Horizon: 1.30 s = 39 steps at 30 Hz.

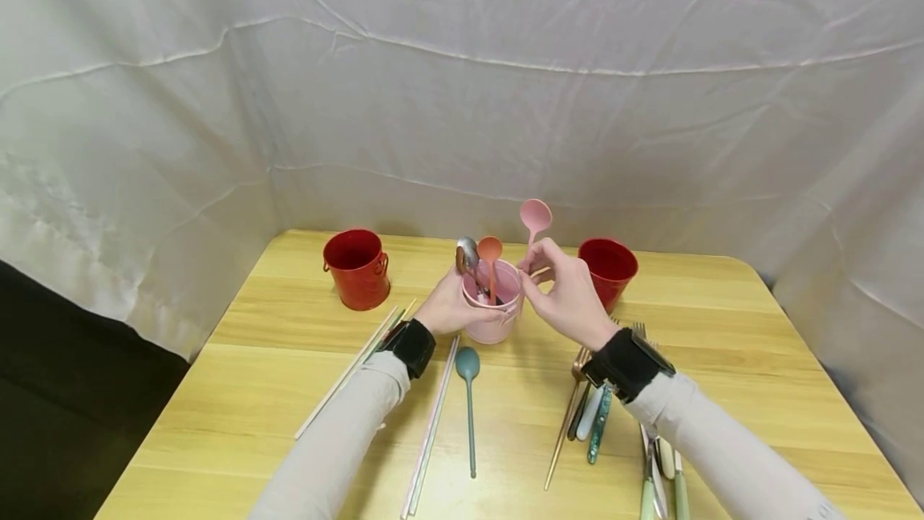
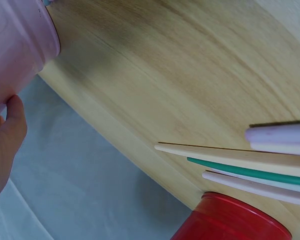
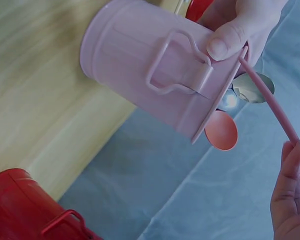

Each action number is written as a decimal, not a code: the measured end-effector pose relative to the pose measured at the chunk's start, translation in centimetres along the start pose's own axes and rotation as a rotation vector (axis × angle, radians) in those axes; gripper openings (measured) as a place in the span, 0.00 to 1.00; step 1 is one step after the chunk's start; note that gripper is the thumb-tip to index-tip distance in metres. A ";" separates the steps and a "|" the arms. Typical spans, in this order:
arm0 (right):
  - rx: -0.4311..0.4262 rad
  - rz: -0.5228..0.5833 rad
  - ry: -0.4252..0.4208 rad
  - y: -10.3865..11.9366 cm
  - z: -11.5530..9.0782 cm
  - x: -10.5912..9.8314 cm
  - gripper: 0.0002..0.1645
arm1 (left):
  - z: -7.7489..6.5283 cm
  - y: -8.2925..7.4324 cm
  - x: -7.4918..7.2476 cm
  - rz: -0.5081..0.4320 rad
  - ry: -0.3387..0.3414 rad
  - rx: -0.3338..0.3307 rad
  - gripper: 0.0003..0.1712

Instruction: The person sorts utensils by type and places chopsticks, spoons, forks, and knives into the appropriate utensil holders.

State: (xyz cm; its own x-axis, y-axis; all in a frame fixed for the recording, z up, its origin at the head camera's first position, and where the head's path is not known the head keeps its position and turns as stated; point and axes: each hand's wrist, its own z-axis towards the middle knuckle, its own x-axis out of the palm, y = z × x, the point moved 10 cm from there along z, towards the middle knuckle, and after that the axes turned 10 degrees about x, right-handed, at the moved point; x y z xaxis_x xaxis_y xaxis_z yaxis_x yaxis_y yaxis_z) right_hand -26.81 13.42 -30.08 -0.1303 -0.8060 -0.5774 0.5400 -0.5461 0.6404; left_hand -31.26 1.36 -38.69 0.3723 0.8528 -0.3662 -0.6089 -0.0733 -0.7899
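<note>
A pink metal bucket with a side handle stands at mid-table, gripped round its rim by my left hand. In the right wrist view the left thumb lies against the bucket's upper wall. An orange spoon and silver spoons stick up out of the bucket. My right hand pinches a pink spoon by its handle, bowl upward. The lower end of that handle meets the bucket's rim; whether it is inside is unclear. A teal spoon lies on the table in front.
Red buckets stand at the left and right. Several chopsticks lie left, and a pale pair lies nearer the middle. Forks and knives lie at the right, partly under the right arm. Cloth hangs behind the table.
</note>
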 end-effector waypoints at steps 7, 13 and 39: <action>-0.021 0.022 -0.044 0.3 0.7 0.4 0.14 | -0.6 -0.2 0.1 -0.042 -0.014 -0.031 0.46; -0.014 0.039 -0.078 0.1 1.2 0.9 0.14 | -1.1 -0.9 0.0 -0.074 -0.012 -0.029 0.47; 0.028 -0.005 0.009 -1.7 1.9 3.3 0.12 | -0.5 -1.7 0.7 -0.110 0.003 0.006 0.49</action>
State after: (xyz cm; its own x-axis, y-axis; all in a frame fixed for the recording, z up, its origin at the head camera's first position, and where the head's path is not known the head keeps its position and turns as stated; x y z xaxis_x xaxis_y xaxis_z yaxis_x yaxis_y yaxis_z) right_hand -29.78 11.23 -32.16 -0.1249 -0.8011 -0.5853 0.5157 -0.5564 0.6515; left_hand -29.64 1.84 -37.83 0.4392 0.8539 -0.2792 -0.5685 0.0235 -0.8223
